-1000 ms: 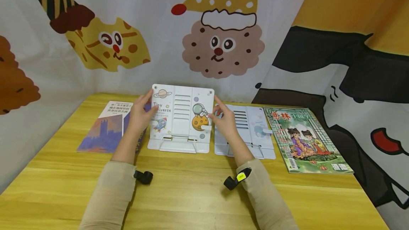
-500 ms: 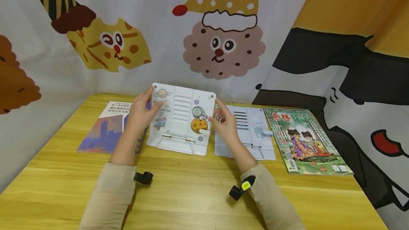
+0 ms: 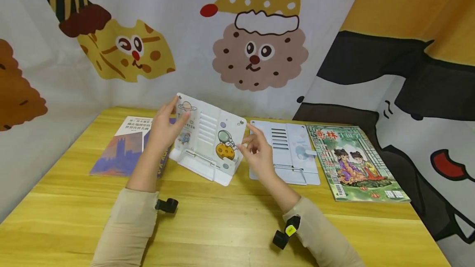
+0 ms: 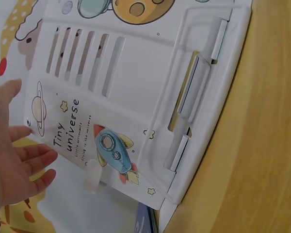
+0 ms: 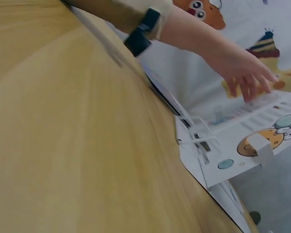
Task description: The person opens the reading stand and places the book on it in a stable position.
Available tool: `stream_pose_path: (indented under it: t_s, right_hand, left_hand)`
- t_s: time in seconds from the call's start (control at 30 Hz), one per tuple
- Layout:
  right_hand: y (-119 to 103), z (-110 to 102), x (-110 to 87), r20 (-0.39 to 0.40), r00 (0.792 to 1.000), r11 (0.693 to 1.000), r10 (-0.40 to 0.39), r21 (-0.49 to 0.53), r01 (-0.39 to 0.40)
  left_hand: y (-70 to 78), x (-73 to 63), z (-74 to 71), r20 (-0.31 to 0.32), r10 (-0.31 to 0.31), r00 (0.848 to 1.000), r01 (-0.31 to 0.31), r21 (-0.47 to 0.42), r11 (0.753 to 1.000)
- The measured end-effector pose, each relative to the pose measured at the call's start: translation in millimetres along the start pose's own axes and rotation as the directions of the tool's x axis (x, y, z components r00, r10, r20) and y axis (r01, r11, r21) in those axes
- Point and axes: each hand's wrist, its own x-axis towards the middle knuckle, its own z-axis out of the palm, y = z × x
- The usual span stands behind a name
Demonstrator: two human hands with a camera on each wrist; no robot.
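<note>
A white book stand (image 3: 208, 135), printed with an astronaut, a rocket and "Tiny universe", is upright and turned at an angle on the table. Its slotted back and wire page-rest face me. My left hand (image 3: 163, 129) is at its upper left edge; in the left wrist view the fingers (image 4: 36, 158) are loosely bent beside that edge, the thumb raised apart from the face. With index finger and thumb, my right hand (image 3: 259, 151) holds the right edge near the top corner. The right wrist view shows the stand from the side, my right hand outside it.
Right of it lies a second pale book stand (image 3: 298, 162) with slots and a wire rest. A magazine (image 3: 361, 168) with two illustrated figures lies farther right. A purple and white book (image 3: 122, 151) is at the left. A cartoon-printed curtain (image 3: 193, 65) hangs behind the wooden table (image 3: 219, 226).
The book stand has turned, its right side swinging toward me and its lower right corner coming forward. My right hand has moved slightly left with it; my left thumb has shifted a little.
</note>
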Motion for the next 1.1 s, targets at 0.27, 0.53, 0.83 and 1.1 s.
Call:
stream_pose_path:
  t_s: [0.27,0.53,0.83,1.1]
  right_hand:
    - [12,17,-16.7,0.021,0.994,0.994,-0.111,0.010,0.111]
    - [2,35,-29.9,0.074,0.964,0.967,-0.255,0.020,0.254]
    - [-8,51,-35.6,0.067,0.927,0.921,-0.369,-0.110,0.374]
    - [-11,64,-40.5,0.021,0.921,0.901,-0.389,-0.199,0.385]
  left_hand:
    - [3.6,-0.4,-4.3,0.027,0.005,1.000,-0.004,-0.057,0.998]
    - [16.6,0.3,0.6,0.112,0.037,0.993,-0.019,-0.155,0.988]
    - [30.8,-2.6,8.6,0.199,0.085,0.976,-0.033,-0.252,0.967]
    - [36.7,-6.5,9.3,0.266,0.122,0.956,-0.036,-0.305,0.952]
